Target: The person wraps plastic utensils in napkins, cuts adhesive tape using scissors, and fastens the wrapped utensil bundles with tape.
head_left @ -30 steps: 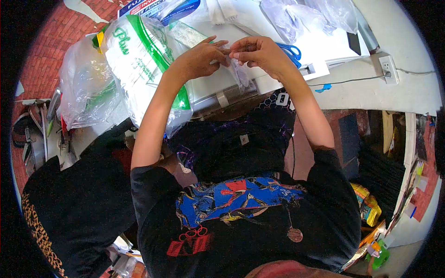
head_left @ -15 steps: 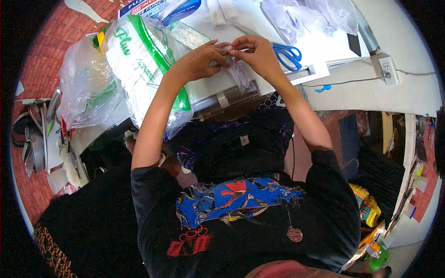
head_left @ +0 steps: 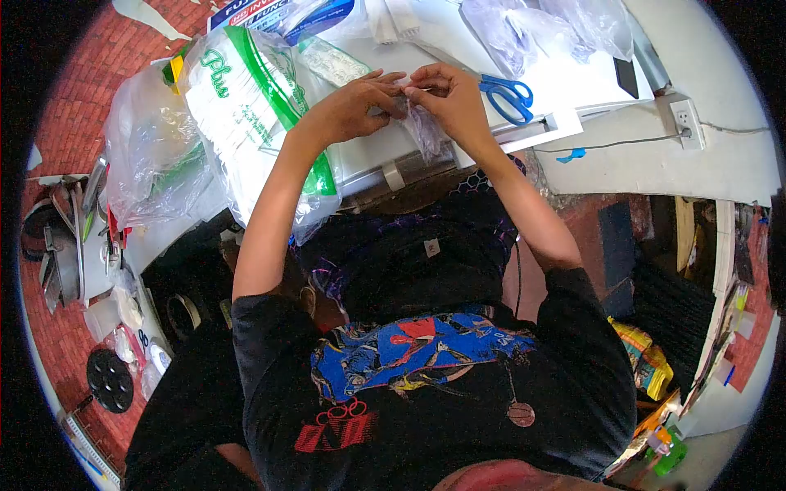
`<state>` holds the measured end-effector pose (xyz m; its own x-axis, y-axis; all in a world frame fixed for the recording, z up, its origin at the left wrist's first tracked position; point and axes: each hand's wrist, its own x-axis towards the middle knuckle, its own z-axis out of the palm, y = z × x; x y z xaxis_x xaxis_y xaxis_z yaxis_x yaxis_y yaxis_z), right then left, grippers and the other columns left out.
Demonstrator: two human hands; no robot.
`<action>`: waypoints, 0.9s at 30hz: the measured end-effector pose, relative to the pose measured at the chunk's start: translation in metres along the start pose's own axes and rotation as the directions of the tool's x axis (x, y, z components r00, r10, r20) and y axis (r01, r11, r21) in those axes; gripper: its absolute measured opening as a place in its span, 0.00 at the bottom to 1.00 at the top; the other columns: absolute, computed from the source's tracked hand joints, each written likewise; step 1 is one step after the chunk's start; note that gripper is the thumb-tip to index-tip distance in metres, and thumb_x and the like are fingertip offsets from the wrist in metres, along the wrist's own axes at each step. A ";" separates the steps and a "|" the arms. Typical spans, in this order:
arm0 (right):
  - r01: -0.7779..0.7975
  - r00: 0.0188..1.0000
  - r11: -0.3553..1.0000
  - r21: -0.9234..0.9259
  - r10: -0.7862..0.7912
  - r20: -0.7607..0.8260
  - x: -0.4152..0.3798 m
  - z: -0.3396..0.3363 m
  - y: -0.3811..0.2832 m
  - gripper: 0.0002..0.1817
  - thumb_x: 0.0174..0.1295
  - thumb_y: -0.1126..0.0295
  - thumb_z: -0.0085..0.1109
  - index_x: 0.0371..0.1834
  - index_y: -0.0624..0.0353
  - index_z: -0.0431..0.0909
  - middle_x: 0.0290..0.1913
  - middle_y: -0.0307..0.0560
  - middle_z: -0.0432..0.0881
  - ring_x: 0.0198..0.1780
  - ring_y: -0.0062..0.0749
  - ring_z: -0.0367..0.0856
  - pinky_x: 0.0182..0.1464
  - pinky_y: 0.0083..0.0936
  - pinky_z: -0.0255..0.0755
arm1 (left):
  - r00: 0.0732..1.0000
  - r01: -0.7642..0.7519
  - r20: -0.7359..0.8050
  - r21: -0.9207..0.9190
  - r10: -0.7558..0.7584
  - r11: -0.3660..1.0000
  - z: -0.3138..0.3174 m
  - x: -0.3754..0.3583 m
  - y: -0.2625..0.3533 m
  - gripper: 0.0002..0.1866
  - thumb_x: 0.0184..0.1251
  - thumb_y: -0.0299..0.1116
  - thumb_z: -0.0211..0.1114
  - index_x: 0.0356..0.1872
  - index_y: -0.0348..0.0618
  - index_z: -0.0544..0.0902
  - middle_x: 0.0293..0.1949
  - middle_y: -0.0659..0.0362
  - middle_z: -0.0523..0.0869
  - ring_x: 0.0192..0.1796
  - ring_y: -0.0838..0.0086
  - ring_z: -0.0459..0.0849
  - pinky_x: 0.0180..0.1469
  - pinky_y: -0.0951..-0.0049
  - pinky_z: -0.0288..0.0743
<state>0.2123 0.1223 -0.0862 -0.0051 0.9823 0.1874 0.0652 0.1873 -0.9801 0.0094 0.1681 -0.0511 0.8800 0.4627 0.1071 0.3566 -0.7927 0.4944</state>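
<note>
Head view: both hands pinch a small clear bag over the white desk.
Left hand and right hand fingers clamp the small clear bag at its top edge; its long axis hangs downward toward the body, equally near both hands. Blue scissors lie just right.

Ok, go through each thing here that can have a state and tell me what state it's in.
Left hand: pinching the small clear bag.
Right hand: pinching the same bag.
Small clear bag: held up, hanging between both hands.
Blue scissors: lying on the white table, unheld.
Green-striped bag: full, lying on its side.
</note>
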 end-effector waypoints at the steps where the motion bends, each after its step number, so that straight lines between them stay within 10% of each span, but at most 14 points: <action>1: -0.013 1.000 0.999 0.034 0.014 -0.010 -0.001 0.001 0.000 0.13 0.57 0.73 0.71 0.43 0.65 0.81 0.39 0.49 0.88 0.41 0.27 0.87 0.45 0.21 0.79 | 1.000 0.009 -0.025 -0.020 -0.009 1.000 0.000 -0.001 0.001 0.14 0.55 0.22 0.65 0.43 0.47 0.90 0.64 0.55 0.80 0.74 0.61 0.65 0.80 0.58 0.49; 14: 0.048 0.996 0.999 -0.019 -0.049 -0.081 -0.009 0.004 -0.006 0.14 0.56 0.72 0.71 0.43 0.64 0.81 0.37 0.46 0.90 0.37 0.20 0.86 0.38 0.17 0.75 | 0.986 -0.001 -0.166 -0.075 -0.011 0.997 -0.002 -0.003 0.004 0.18 0.58 0.18 0.61 0.50 0.44 0.84 0.52 0.54 0.87 0.66 0.62 0.77 0.75 0.58 0.61; 16: 0.043 0.995 0.998 0.035 -0.039 -0.088 -0.010 0.002 -0.004 0.14 0.58 0.71 0.71 0.44 0.63 0.80 0.37 0.45 0.90 0.37 0.19 0.85 0.37 0.15 0.74 | 0.956 0.143 -0.168 -0.447 -0.240 0.883 0.000 -0.003 0.012 0.21 0.59 0.17 0.62 0.54 0.44 0.81 0.48 0.53 0.88 0.62 0.62 0.81 0.68 0.61 0.71; 27: 0.047 0.997 0.980 0.191 -0.033 -0.074 -0.012 0.002 -0.005 0.15 0.59 0.75 0.69 0.48 0.65 0.77 0.40 0.50 0.89 0.42 0.24 0.86 0.45 0.17 0.78 | 0.942 0.029 -0.313 -0.292 -0.124 0.956 0.003 -0.003 0.012 0.10 0.59 0.18 0.67 0.40 0.40 0.82 0.49 0.56 0.87 0.55 0.66 0.85 0.60 0.66 0.76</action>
<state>0.2099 0.1099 -0.0841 0.0671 0.9722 0.2242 -0.1267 0.2312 -0.9646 0.0116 0.1560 -0.0477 0.6864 0.6582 0.3093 0.2751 -0.6287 0.7274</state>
